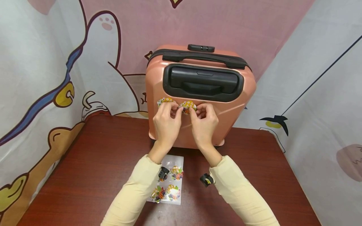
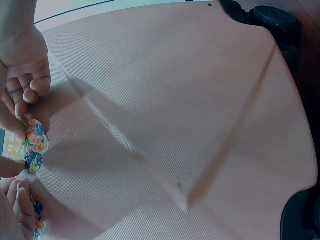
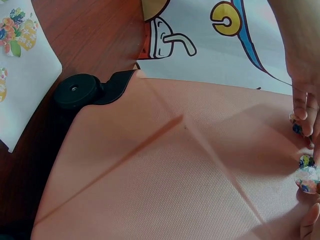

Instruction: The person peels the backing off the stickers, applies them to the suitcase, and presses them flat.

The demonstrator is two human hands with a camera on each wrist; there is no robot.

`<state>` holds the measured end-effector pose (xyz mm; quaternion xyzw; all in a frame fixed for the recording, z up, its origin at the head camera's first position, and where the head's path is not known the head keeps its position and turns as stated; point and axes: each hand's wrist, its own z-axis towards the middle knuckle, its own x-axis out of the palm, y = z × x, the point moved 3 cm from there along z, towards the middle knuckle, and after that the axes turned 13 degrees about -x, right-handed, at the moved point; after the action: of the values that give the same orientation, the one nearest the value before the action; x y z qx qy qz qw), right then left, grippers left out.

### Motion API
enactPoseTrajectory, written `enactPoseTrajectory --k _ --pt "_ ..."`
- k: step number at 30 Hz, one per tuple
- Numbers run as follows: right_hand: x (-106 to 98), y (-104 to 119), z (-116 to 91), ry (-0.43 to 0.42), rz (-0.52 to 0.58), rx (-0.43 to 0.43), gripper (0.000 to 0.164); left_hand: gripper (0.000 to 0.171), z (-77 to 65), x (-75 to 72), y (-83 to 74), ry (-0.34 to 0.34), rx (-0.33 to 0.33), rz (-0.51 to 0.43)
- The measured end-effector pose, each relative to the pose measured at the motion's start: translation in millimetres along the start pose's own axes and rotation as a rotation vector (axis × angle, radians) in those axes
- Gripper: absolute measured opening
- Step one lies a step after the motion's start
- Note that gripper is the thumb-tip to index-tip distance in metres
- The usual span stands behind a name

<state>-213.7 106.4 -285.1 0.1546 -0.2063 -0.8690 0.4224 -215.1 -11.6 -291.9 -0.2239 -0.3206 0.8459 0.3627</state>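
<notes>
A peach-coloured hard-shell suitcase [image 1: 192, 135] stands upright with a black recessed handle. Just under that handle, my left hand [image 1: 168, 124] and right hand [image 1: 205, 125] pinch opposite edges of a colourful fruit-and-flower sticker [image 1: 188, 106]. The sticker [image 2: 36, 145] lies at or against the shell in the left wrist view; how much of it is stuck down, I cannot tell. A second, similar sticker [image 1: 164, 101] is on the shell to the left, partly behind my left fingers. In the right wrist view, my hands hold the sticker [image 3: 307, 175] at the right edge.
A white sticker sheet [image 1: 177, 182] with several more stickers lies on the brown table [image 1: 113, 157], partly under my left forearm. Black suitcase wheels [image 3: 77, 91] show at the base. A cartoon-printed cloth [image 1: 226, 25] hangs behind and at both sides.
</notes>
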Motion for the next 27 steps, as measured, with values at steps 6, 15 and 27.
enactPoseTrajectory --k 6,15,27 --pt "-4.0 -2.6 0.0 0.001 0.002 -0.002 0.016 0.011 0.7 -2.3 3.3 -0.010 -0.013 -0.019" --pt "-10.2 -7.3 0.4 -0.001 0.011 0.014 0.016 0.010 2.2 -6.4 5.3 -0.026 -0.027 -0.016" --pt "-20.7 -14.0 -2.4 -0.002 0.021 0.016 0.014 0.011 -0.5 -9.3 13.8 -0.015 -0.040 -0.025"
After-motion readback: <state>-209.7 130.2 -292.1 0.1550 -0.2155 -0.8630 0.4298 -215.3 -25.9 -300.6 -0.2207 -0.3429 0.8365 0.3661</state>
